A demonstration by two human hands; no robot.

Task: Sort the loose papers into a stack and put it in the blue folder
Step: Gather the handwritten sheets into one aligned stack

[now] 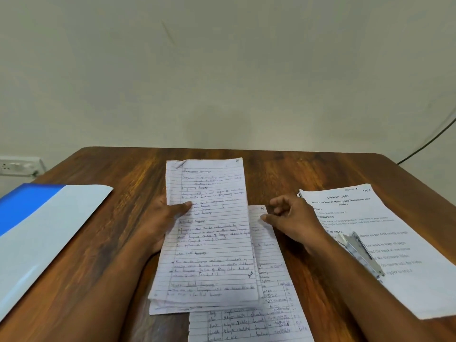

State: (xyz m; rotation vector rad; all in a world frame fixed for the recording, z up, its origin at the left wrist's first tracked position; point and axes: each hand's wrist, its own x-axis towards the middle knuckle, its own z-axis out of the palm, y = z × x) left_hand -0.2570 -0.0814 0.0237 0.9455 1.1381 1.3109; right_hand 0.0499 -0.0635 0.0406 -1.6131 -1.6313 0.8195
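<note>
A bundle of lined handwritten papers (209,233) is held up in the middle of the table by my left hand (162,218), thumb on the front page, fingers behind. One more lined sheet (274,287) lies flat beneath and to the right of the bundle. My right hand (293,218) pinches that sheet's top right corner with its fingertips. The blue folder (37,233) lies at the left of the table, with a blue strip along its far edge and a pale cover.
A printed task sheet (394,243) lies at the right with a silver stapler (357,253) resting on it. The wooden table (118,174) ends at a plain wall. A wall socket (17,166) sits at far left, and a black cable (429,141) hangs at the right.
</note>
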